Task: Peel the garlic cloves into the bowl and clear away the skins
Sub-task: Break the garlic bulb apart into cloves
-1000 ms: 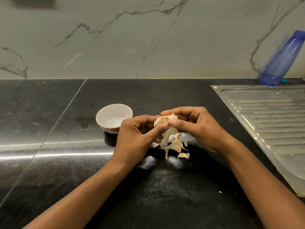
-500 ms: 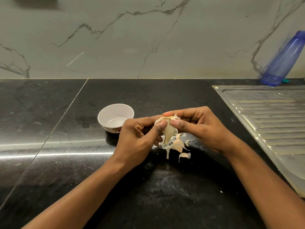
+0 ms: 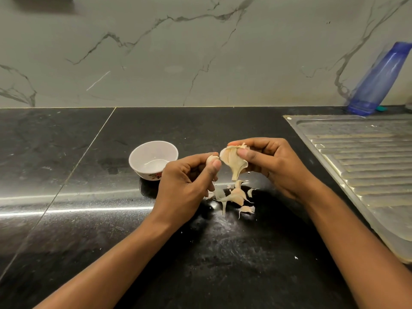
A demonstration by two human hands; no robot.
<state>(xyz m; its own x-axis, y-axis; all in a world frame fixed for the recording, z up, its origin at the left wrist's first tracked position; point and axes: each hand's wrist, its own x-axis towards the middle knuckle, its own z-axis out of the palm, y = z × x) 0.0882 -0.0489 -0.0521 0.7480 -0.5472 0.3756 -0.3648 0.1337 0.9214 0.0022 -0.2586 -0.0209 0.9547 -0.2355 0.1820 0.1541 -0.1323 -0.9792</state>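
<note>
My right hand [image 3: 274, 166] pinches a garlic bulb [image 3: 233, 161] by its root end, its papery stem tip pointing down, above the black counter. My left hand [image 3: 187, 186] pinches a single garlic clove [image 3: 210, 159] between thumb and forefinger, just left of the bulb and apart from it. A small white bowl [image 3: 142, 152] with a flower print stands on the counter to the left of my left hand; only a pale streak shows inside it. A heap of loose garlic skins [image 3: 234, 197] lies on the counter below both hands.
A steel sink drainboard [image 3: 361, 157] fills the right side of the black counter [image 3: 89, 219]. A blue plastic bottle [image 3: 379, 79] leans on the marble wall at the back right. Small white skin flecks dot the counter near me.
My hands were together on the bulb; now my left hand has drawn away to the left with one clove broken off. The right hand keeps the bulb.
</note>
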